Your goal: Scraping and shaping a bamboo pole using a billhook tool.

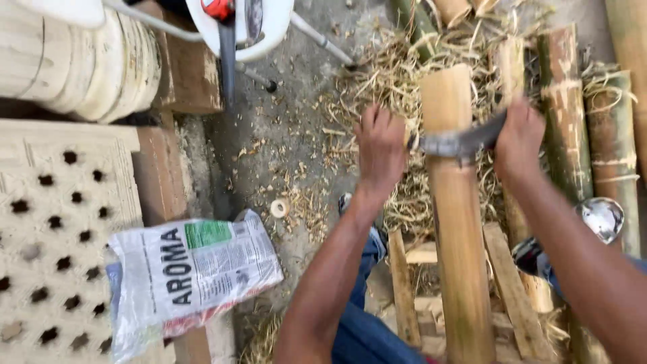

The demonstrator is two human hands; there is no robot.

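Note:
A pale bamboo pole [458, 222] runs lengthwise away from me, its bark shaved off. A curved metal blade [458, 143] lies across it, gripped at both ends. My left hand [379, 149] is closed on the blade's left end, and my right hand [517, 135] holds its right end. The blade rests on the pole's upper third. My knees in blue trousers [367, 323] show below the pole.
Bamboo shavings [397, 81] litter the concrete floor. Green unpeeled bamboo poles [610, 141] lie to the right, beside a shiny metal bowl [602, 217]. A printed plastic sack [195, 269] and a perforated wooden panel [60, 229] are at left. White chair legs [317, 37] stand at top.

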